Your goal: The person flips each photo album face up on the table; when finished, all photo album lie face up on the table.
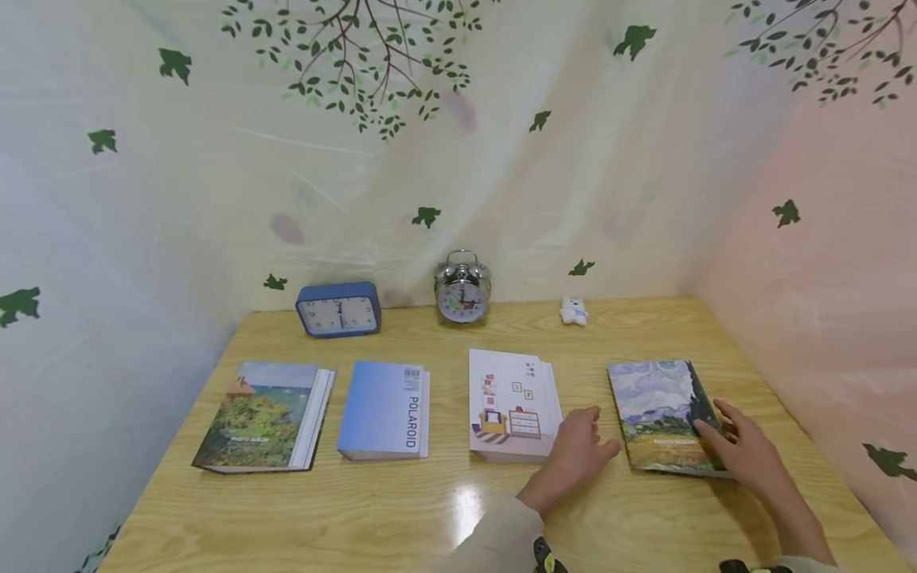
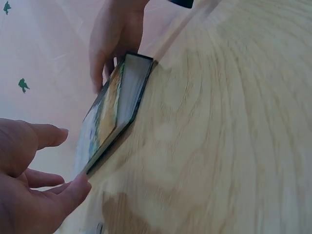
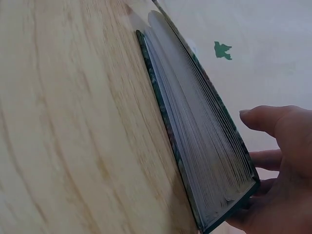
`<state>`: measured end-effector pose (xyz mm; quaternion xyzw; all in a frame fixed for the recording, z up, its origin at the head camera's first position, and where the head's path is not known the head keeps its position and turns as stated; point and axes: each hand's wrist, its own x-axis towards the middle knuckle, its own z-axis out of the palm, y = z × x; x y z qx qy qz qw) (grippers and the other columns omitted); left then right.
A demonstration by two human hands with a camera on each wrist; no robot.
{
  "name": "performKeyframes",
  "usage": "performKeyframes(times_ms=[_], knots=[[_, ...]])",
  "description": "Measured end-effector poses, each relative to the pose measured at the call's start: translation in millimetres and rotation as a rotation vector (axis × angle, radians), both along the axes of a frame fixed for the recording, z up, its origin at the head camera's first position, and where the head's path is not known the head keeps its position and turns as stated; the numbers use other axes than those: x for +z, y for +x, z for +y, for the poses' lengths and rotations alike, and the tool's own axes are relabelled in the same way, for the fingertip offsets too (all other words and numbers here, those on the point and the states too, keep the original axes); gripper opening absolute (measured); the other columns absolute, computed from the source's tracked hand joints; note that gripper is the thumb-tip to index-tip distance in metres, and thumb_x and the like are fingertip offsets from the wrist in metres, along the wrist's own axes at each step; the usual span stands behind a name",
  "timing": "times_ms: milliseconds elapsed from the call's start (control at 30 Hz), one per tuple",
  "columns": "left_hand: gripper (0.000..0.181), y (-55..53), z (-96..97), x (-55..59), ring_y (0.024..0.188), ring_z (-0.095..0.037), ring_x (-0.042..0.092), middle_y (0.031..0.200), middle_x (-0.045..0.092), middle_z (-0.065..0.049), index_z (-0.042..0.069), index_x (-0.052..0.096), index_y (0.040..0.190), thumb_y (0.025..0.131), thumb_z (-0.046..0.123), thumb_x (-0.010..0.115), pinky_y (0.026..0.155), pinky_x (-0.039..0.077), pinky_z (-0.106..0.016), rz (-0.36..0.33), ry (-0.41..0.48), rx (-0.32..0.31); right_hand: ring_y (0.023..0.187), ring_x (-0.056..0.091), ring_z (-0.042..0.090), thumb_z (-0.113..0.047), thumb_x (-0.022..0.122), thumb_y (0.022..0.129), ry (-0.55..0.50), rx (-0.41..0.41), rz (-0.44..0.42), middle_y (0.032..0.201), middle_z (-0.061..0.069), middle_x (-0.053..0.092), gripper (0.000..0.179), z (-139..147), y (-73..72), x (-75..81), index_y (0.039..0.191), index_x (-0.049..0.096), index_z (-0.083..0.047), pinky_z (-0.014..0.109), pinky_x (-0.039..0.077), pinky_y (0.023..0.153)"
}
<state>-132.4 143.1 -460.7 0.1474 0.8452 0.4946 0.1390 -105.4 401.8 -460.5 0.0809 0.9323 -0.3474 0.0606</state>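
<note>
A photo album (image 1: 659, 414) with a painted landscape cover lies at the right of the table, its page edges (image 3: 200, 131) visible in the right wrist view. By its right side is my right hand (image 1: 752, 450), thumb over the cover's edge and fingers partly hidden. Contact with the album cannot be told. My left hand (image 1: 576, 450) is spread between this album and a white album (image 1: 512, 406) with a drawn room on it, overlapping the white one's near corner in the head view. Its fingers (image 2: 75, 190) point at the painted album and hold nothing.
Further left lie a blue POLAROID album (image 1: 380, 410) and another painted photo album (image 1: 268, 414). Behind them stand a blue clock (image 1: 339, 310), a silver twin-bell alarm clock (image 1: 462, 294) and a small white figurine (image 1: 573, 311). A printed curtain (image 1: 501, 183) encloses the wooden table (image 1: 401, 517).
</note>
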Motion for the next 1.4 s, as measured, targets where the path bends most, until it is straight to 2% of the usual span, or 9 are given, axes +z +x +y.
performKeyframes(times_ms=[167,267,700,800,933,1033,1200,1300,1400], knots=[[0.023,3.7,21.3,-5.4,0.059,-0.006,0.040,0.069,0.045,0.003,0.005,0.057,0.088,0.083,0.021,0.073,0.054,0.034,-0.021,-0.034,-0.019,-0.004,0.126,0.027,0.062,-0.054,0.036,0.099,-0.027,-0.021,-0.028,0.145,0.043,0.017,0.085,1.8,0.4,-1.8,0.150,0.007,0.008,0.067,0.037,0.094],[0.033,4.5,28.6,-11.3,0.051,-0.007,0.028,0.060,0.029,0.006,0.009,0.042,0.071,0.081,0.014,0.072,0.049,0.024,-0.021,-0.034,0.035,0.007,0.126,0.028,0.061,-0.053,0.037,0.099,-0.032,-0.027,-0.013,0.145,0.043,0.019,0.083,2.6,0.8,-4.4,0.150,0.010,0.008,0.066,0.036,0.095],[0.033,1.4,39.2,-18.3,0.053,-0.004,0.031,0.060,0.034,0.008,0.013,0.043,0.067,0.082,0.010,0.073,0.049,0.029,-0.017,0.117,-0.066,-0.002,0.132,0.020,0.059,-0.054,0.032,0.099,-0.138,-0.111,-0.057,0.149,0.038,0.017,0.079,9.0,0.5,-6.2,0.151,0.013,0.002,0.068,0.030,0.099],[0.034,0.8,38.1,-18.8,0.055,-0.004,0.032,0.062,0.035,0.008,0.013,0.043,0.067,0.083,0.012,0.073,0.050,0.030,-0.017,0.142,-0.080,-0.014,0.134,0.021,0.055,-0.051,0.034,0.100,-0.224,-0.128,-0.042,0.151,0.036,0.018,0.075,10.8,0.8,-7.2,0.151,0.016,0.002,0.061,0.033,0.102],[0.035,0.0,36.6,-19.5,0.058,-0.004,0.033,0.065,0.035,0.007,0.013,0.043,0.067,0.084,0.017,0.074,0.053,0.030,-0.017,0.155,-0.093,-0.032,0.139,0.020,0.048,-0.056,0.034,0.098,-0.295,-0.128,-0.061,0.154,0.031,0.014,0.078,15.5,1.3,-5.8,0.153,0.014,-0.004,0.029,0.047,0.097],[0.035,-1.5,37.3,-18.9,0.058,-0.005,0.033,0.064,0.035,0.007,0.014,0.043,0.067,0.084,0.019,0.074,0.053,0.030,-0.017,0.163,-0.109,-0.037,0.143,0.011,0.041,-0.059,0.035,0.096,-0.374,-0.125,-0.081,0.158,0.024,0.004,0.078,19.1,1.9,-2.7,0.154,0.011,-0.014,0.028,0.040,0.107],[0.026,-4.6,43.0,-14.8,0.062,-0.004,0.043,0.067,0.047,0.006,0.014,0.055,0.072,0.084,0.027,0.073,0.054,0.036,-0.017,0.214,-0.224,-0.035,0.144,-0.002,0.039,-0.057,0.037,0.097,-0.505,-0.105,-0.066,0.159,0.016,-0.008,0.073,20.8,-0.3,4.1,0.154,0.007,-0.023,0.057,0.010,0.113],[0.027,-3.5,47.7,-13.2,0.081,-0.005,0.055,0.088,0.061,0.003,0.011,0.069,0.101,0.086,0.034,0.071,0.067,0.045,-0.016,0.234,-0.303,-0.037,0.142,-0.002,0.045,-0.056,0.037,0.097,-0.505,-0.089,-0.055,0.159,0.017,-0.008,0.072,20.3,-1.9,9.5,0.155,0.009,-0.023,0.063,0.010,0.111],[0.050,-1.2,50.9,-13.0,0.104,-0.006,0.054,0.114,0.060,-0.001,0.014,0.059,0.131,0.089,0.039,0.067,0.083,0.047,-0.016,0.243,-0.320,-0.043,0.144,0.002,0.043,-0.058,0.036,0.096,-0.465,-0.090,-0.053,0.159,0.018,-0.006,0.074,19.3,-2.6,14.5,0.155,0.011,-0.021,0.061,0.020,0.111]])
